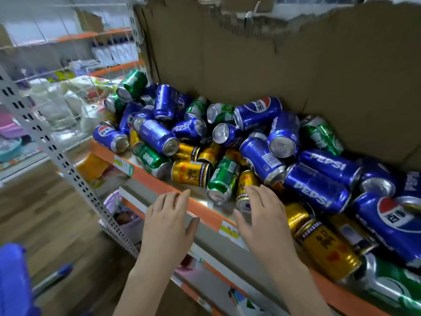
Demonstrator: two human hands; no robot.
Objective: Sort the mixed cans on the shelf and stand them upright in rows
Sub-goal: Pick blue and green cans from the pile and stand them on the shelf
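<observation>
A jumbled heap of cans lies on the shelf [159,185] with the orange front edge: blue Pepsi cans [316,190], green cans [222,179] and gold cans [190,173], nearly all on their sides. My left hand [168,222] hovers open over the shelf's front edge, fingers straight, holding nothing. My right hand [262,215] is open too, its fingertips just in front of a small gold can [245,183] lying near the edge. A larger gold can [328,252] lies to the right of my right wrist.
A torn cardboard sheet [273,65] forms the back wall behind the cans. A perforated white upright [68,165] stands at the left. Lower shelves with packaged goods sit below, and more shelving with white bottles [114,51] stands at the far left.
</observation>
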